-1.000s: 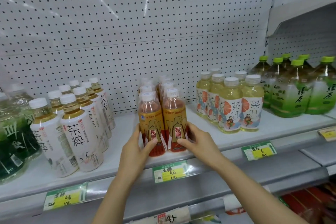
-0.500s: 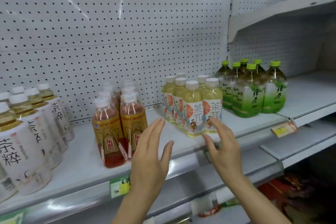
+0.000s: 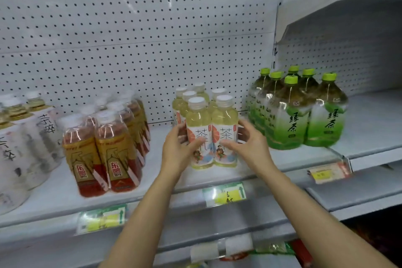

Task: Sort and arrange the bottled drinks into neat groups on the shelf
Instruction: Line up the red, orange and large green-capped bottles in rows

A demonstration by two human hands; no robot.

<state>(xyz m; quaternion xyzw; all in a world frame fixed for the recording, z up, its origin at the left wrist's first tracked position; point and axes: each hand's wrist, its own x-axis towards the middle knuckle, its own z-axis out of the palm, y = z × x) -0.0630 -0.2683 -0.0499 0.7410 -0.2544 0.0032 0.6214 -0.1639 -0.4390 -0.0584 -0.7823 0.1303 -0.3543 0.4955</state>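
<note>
We bracket the upright pale yellow tea bottles (image 3: 212,135) at mid-shelf (image 3: 369,119): left hand (image 3: 177,150) on their left flank, right hand (image 3: 248,144) opposite, fingers seemingly curled on; both equally near.

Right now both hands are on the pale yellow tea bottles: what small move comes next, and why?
Probably squeeze the group together and nudge it straight back. The left hand and right hand flank the front pair of yellow tea bottles, thumbs on the labels, so they can push as one block. Bare shelf separates them from the green tea bottles.
</note>
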